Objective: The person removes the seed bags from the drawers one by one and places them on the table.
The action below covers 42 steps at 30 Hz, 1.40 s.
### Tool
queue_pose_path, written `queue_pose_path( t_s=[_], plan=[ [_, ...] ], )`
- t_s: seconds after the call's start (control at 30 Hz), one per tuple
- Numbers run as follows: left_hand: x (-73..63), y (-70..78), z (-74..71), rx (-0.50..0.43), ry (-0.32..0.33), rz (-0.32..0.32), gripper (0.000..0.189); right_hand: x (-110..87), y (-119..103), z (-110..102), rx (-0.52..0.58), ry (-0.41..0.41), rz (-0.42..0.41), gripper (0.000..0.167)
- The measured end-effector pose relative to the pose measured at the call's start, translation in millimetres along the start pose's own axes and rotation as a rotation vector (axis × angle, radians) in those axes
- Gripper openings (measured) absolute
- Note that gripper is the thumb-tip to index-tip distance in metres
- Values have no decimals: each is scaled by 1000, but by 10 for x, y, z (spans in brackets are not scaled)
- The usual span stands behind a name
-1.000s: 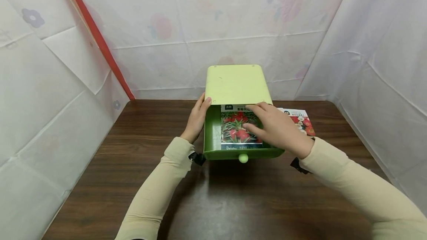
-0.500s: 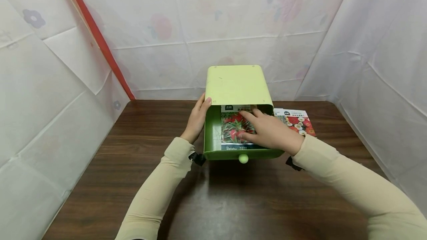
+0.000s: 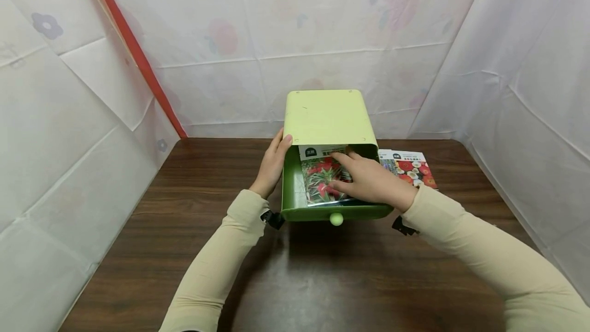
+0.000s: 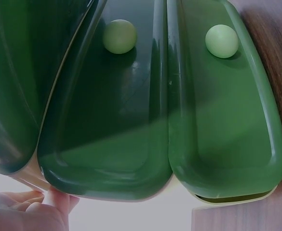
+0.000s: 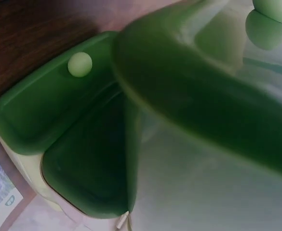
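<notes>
A small desktop drawer cabinet with a pale yellow-green top (image 3: 328,117) stands on the table, its dark green top drawer (image 3: 292,188) pulled out. My left hand (image 3: 271,165) lies along the cabinet's left side with fingers extended, thumb at the front corner. In the drawer lies a seed packet (image 3: 315,173) with red flowers printed on it, slightly turned. My right hand (image 3: 373,178) reaches in over the drawer's right wall, thumb and fingers spread apart on the packet's face. Its right part is hidden under that hand. Neither wrist view shows the right hand.
Beside the cabinet on the right, a seed packet with red and white flowers (image 3: 415,170) overlaps another packet (image 3: 387,163). Below the open drawer are two closed drawers with round knobs (image 4: 221,41). White patterned sheeting (image 3: 276,40) encloses the wooden table (image 3: 198,178).
My right hand has moved left and deeper into the drawer, onto the packet. The packet has turned and shifted slightly left. My left hand and the cabinet have stayed put.
</notes>
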State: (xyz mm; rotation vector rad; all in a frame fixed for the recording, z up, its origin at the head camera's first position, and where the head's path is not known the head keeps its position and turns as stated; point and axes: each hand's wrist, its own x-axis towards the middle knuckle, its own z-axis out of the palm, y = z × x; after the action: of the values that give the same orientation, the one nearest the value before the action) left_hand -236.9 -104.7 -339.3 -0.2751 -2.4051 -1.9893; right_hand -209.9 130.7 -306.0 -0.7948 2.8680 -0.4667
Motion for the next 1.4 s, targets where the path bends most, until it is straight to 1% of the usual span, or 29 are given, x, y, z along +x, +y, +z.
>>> queue_pose_path(
  t_s=[0.2,0.33,0.4,0.6,0.67,0.77,0.9,1.0,1.03,1.07,1.27,1.4],
  plan=[
    [-8,9,-2,-28,-9,8,66,16,6,-12,107,39,-19,69],
    [6,-4,0,-29,-10,11,66,26,13,-26,191,56,-8,66],
    [43,-54,-2,-23,-7,12,65,34,23,-22,250,59,2,65],
    [180,-276,-13,-28,0,23,64,73,80,5,458,63,49,63],
    [193,-315,-14,-30,5,25,64,88,101,6,519,57,78,62],
    [192,-337,-11,-23,16,29,67,109,122,1,622,26,125,62],
    [186,-325,-11,-18,26,32,71,125,129,-19,772,-34,170,64],
    [184,-318,-20,-15,26,32,70,127,127,-36,834,-70,180,64],
    [183,-316,-23,-16,23,34,70,126,123,-41,843,-82,183,64],
    [162,-279,-25,-14,19,28,69,127,119,-42,848,-91,185,64],
    [0,6,-22,2,-5,-12,66,118,84,-25,850,-136,220,63],
    [-9,23,-25,8,-4,-22,67,103,76,11,869,-165,236,63]
  ],
)
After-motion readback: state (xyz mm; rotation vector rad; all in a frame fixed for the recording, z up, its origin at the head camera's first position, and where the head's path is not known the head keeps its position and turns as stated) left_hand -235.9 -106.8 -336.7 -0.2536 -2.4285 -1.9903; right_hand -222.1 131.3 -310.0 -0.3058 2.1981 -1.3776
